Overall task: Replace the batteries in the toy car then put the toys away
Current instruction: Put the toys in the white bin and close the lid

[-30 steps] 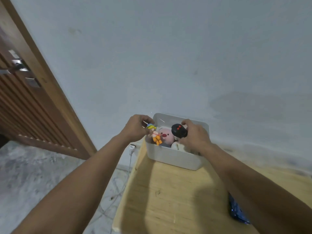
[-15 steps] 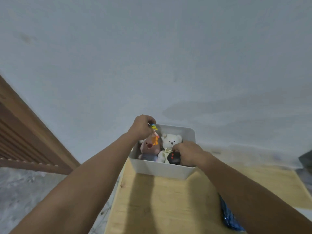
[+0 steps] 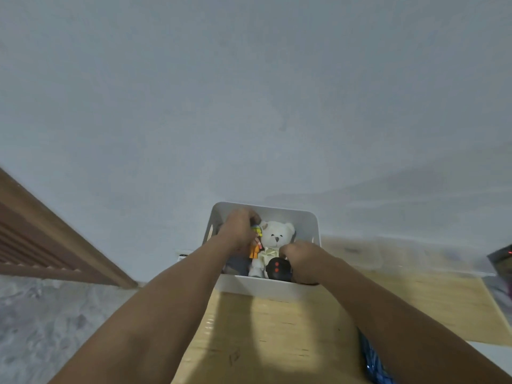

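A white plastic bin (image 3: 277, 286) stands on the wooden table against the wall. Inside it lies a white teddy bear (image 3: 275, 236). My left hand (image 3: 238, 231) is down in the bin's left half, closed around a small colourful toy figure (image 3: 256, 241) with orange legs. My right hand (image 3: 302, 261) is in the bin's near right corner, wrapped around a black remote control (image 3: 277, 268) with two red buttons. A dark plush toy under my left forearm is mostly hidden. No toy car is visible.
The wooden table (image 3: 277, 336) runs toward me and to the right. A blue shiny object (image 3: 372, 361) lies under my right forearm. A wooden slatted door (image 3: 36, 245) stands at the left above a grey floor. A dark object (image 3: 501, 261) sits at the right edge.
Both hands have sunk lower into the bin with their toys. The remote has gone from above the rim down to the bin's near right corner. The camera view has swung to the right.
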`<action>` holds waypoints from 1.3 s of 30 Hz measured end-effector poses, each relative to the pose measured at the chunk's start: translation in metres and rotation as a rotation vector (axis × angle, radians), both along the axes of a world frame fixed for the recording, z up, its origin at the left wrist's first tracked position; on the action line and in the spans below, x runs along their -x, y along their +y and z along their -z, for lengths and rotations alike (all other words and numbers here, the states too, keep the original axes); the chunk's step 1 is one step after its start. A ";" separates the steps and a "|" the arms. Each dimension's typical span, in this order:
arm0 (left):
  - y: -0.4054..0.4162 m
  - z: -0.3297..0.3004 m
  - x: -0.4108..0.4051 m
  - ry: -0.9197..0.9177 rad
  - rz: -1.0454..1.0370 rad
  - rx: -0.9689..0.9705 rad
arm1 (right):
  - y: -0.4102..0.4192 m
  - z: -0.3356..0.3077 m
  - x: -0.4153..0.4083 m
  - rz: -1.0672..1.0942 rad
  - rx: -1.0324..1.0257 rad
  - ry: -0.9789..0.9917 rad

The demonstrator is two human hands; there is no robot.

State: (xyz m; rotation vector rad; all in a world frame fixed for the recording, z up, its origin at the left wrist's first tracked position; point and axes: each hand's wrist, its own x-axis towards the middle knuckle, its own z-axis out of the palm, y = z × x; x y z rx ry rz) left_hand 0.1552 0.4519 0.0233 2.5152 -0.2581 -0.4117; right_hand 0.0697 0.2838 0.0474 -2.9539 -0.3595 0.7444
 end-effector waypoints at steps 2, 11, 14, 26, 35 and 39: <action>0.002 0.012 -0.003 -0.003 -0.014 0.004 | -0.001 0.000 0.000 -0.013 -0.004 -0.009; 0.018 -0.010 0.014 -0.117 -0.022 -0.002 | -0.008 -0.009 -0.001 0.072 -0.086 -0.064; 0.027 -0.019 0.023 -0.276 -0.099 -0.016 | -0.016 -0.003 0.002 0.173 -0.310 -0.358; 0.047 -0.020 0.071 -0.298 -0.160 -0.102 | -0.019 -0.003 0.021 0.561 -0.175 -0.471; 0.045 -0.017 0.078 -0.286 -0.150 -0.255 | -0.027 -0.005 0.026 0.615 -0.240 -0.430; 0.020 -0.020 0.086 -0.506 -0.068 -0.205 | -0.055 -0.006 0.041 0.684 -0.338 -0.411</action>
